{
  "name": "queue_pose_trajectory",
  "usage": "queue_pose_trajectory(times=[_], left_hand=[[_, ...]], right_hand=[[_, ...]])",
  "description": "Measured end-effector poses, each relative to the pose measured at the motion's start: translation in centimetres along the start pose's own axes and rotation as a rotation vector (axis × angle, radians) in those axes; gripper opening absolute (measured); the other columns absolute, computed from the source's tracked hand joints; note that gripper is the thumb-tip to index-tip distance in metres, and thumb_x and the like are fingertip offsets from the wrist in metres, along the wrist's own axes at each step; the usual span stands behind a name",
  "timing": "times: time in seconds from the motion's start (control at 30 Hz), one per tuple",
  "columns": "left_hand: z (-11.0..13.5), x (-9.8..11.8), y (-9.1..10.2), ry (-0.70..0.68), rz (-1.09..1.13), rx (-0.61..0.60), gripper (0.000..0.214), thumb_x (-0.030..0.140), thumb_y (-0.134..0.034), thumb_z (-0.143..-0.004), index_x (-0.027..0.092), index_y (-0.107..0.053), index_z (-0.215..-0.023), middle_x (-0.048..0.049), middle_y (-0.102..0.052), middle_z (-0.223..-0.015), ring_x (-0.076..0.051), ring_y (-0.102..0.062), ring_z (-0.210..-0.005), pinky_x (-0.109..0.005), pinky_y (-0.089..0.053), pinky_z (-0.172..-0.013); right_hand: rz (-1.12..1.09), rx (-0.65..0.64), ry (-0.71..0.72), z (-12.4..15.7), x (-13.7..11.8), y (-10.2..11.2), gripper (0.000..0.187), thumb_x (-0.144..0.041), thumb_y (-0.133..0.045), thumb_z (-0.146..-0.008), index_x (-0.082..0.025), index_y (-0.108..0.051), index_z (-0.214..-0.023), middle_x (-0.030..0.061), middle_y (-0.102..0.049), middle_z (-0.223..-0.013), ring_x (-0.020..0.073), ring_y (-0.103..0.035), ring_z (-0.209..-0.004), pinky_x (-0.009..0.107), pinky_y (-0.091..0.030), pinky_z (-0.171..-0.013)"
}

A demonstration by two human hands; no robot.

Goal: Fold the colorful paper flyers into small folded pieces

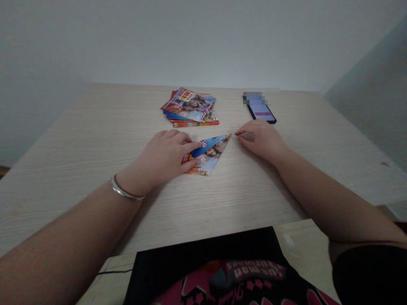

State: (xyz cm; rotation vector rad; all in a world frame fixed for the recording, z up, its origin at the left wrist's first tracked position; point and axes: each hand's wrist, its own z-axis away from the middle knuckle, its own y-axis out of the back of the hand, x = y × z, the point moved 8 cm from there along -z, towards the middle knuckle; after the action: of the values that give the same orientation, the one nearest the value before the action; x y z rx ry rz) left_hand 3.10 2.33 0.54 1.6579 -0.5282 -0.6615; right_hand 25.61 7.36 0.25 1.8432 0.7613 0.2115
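Observation:
A colourful printed sheet folded into a triangle (210,153) lies on the light wooden table (95,140) in front of me. My left hand (165,159) rests flat on its left part, fingers stretched out and pressing the paper down. A silver bangle circles that wrist. My right hand (260,139) lies on the table just right of the triangle's top corner, its fingers curled together with the fingertips pointing at that corner. Nothing visible is held in it.
A loose stack of colourful printed sheets (190,108) lies further back at the table's middle. A black phone (261,111) with a lit screen lies behind my right hand. A plain wall stands behind the table.

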Motion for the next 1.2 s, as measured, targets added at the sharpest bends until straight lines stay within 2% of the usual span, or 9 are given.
queue_pose_trajectory(times=[0.2,0.3,0.43,0.57,0.67,0.77,0.87,1.0,1.2], left_hand=[[0.0,0.4,0.7,0.118,-0.039,0.068,0.047,0.053,-0.056,-0.1,0.024,-0.066,-0.136,-0.0098,-0.072,-0.107,-0.027,-0.066,-0.099,-0.037,-0.047,-0.086],[0.0,0.1,0.8,0.152,-0.03,0.113,0.046,0.054,-0.059,-0.098,0.023,-0.069,-0.13,-0.0094,-0.073,-0.103,-0.027,-0.067,-0.094,-0.035,-0.047,-0.083],[-0.2,-0.1,1.2,0.161,-0.022,0.111,0.042,0.056,-0.057,-0.099,0.024,-0.075,-0.12,-0.0079,-0.076,-0.099,-0.025,-0.068,-0.089,-0.033,-0.045,-0.078],[-0.4,-0.1,1.9,0.191,-0.019,0.073,0.042,0.049,-0.046,-0.104,0.023,-0.079,-0.106,-0.0074,-0.079,-0.087,-0.025,-0.071,-0.08,-0.036,-0.045,-0.075],[-0.5,0.1,2.4,0.181,0.001,0.102,0.048,0.043,-0.037,-0.107,0.021,-0.08,-0.101,-0.0075,-0.079,-0.079,-0.024,-0.071,-0.071,-0.038,-0.046,-0.074],[-0.4,-0.4,2.5,0.204,0.091,0.164,0.048,0.042,-0.038,-0.105,0.02,-0.08,-0.11,-0.0078,-0.079,-0.079,-0.025,-0.071,-0.068,-0.038,-0.048,-0.072],[-0.1,-1.3,2.2,0.304,0.204,0.191,0.046,0.042,-0.042,-0.103,0.018,-0.076,-0.124,-0.0084,-0.08,-0.079,-0.025,-0.071,-0.066,-0.036,-0.049,-0.068],[0.0,-1.9,1.9,0.42,0.32,0.156,0.049,0.04,-0.043,-0.1,0.02,-0.072,-0.134,-0.0107,-0.082,-0.093,-0.024,-0.073,-0.073,-0.032,-0.049,-0.066],[0.1,-2.1,1.6,0.437,0.421,0.154,0.051,0.04,-0.042,-0.1,0.019,-0.072,-0.136,-0.0103,-0.082,-0.102,-0.022,-0.072,-0.076,-0.032,-0.052,-0.075]], right_hand=[[-0.228,-0.088,0.08,-0.4,-4.0,-1.1,0.014,-0.033,-0.068,-0.093,-0.024,-0.077,-0.098,0.0061,-0.08,-0.102,0.0261,-0.07,-0.101,0.047,-0.051,-0.098],[-0.315,-0.155,0.136,-0.4,-5.7,-1.6,0.027,-0.043,-0.077,-0.087,-0.023,-0.073,-0.106,0.0078,-0.078,-0.112,0.0274,-0.069,-0.108,0.048,-0.049,-0.102],[-0.314,-0.162,0.14,-0.2,-5.9,-1.7,0.044,-0.051,-0.083,-0.079,-0.021,-0.068,-0.108,0.0106,-0.075,-0.117,0.03,-0.067,-0.111,0.049,-0.048,-0.104],[-0.294,-0.148,0.133,-0.1,-5.5,-1.7,0.052,-0.052,-0.086,-0.076,-0.02,-0.065,-0.111,0.0128,-0.074,-0.118,0.0312,-0.066,-0.111,0.049,-0.049,-0.102],[-0.278,-0.156,0.126,-0.1,-5.7,-1.7,0.055,-0.052,-0.088,-0.074,-0.02,-0.064,-0.112,0.0127,-0.074,-0.118,0.032,-0.067,-0.111,0.049,-0.049,-0.102],[-0.278,-0.162,0.109,-0.1,-5.9,-1.7,0.06,-0.053,-0.089,-0.071,-0.019,-0.064,-0.114,0.0134,-0.074,-0.118,0.0329,-0.067,-0.111,0.049,-0.05,-0.101],[-0.284,-0.164,0.106,0.0,-6.2,-1.5,0.061,-0.052,-0.089,-0.07,-0.019,-0.063,-0.114,0.0137,-0.074,-0.118,0.033,-0.067,-0.111,0.049,-0.05,-0.1],[-0.29,-0.185,0.151,0.0,-6.8,-1.5,0.048,-0.048,-0.083,-0.076,-0.019,-0.062,-0.109,0.0143,-0.073,-0.116,0.0319,-0.068,-0.107,0.05,-0.051,-0.099],[-0.307,-0.154,0.211,0.1,-6.7,-1.5,0.035,-0.036,-0.074,-0.082,-0.019,-0.062,-0.11,0.0156,-0.072,-0.121,0.0327,-0.066,-0.115,0.051,-0.048,-0.105]])
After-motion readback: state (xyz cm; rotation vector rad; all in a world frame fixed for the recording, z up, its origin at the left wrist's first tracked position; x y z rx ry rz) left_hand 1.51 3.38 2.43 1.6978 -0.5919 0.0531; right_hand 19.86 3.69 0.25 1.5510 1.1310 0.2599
